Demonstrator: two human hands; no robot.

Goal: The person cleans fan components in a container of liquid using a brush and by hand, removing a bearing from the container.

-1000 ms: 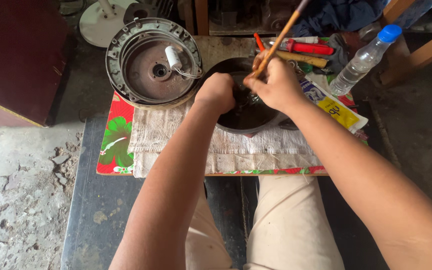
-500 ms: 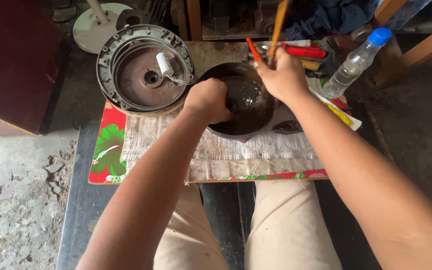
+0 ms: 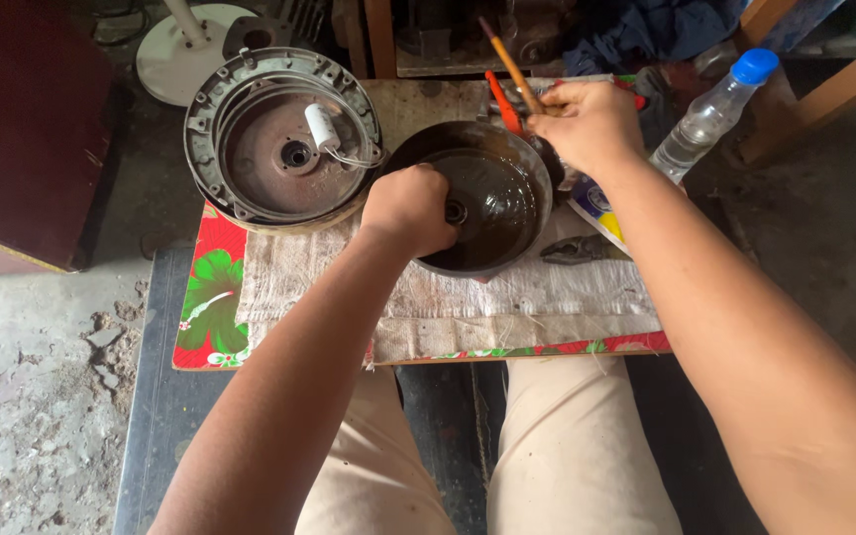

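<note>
A dark, oily round metal cover [image 3: 492,193], shaped like a bowl, lies on a pale cloth [image 3: 468,297]. My left hand [image 3: 410,208] is closed on its near-left rim. Beyond its far right rim, my right hand [image 3: 591,124] holds a thin wooden-handled brush [image 3: 509,65], with the handle slanting up to the left. The brush's bristle end is hidden by my fingers.
A grey round motor housing [image 3: 284,139] with a small white capacitor [image 3: 322,126] sits at the left. A clear bottle with a blue cap [image 3: 710,114], red-handled tools [image 3: 503,104], pliers [image 3: 577,250] and a printed packet [image 3: 596,208] lie at the right. A flowered mat [image 3: 215,297] covers the small table.
My right hand has lifted out of the dark cover and moved to its far right side, tilting the brush handle from right to left. My left hand stays on the rim.
</note>
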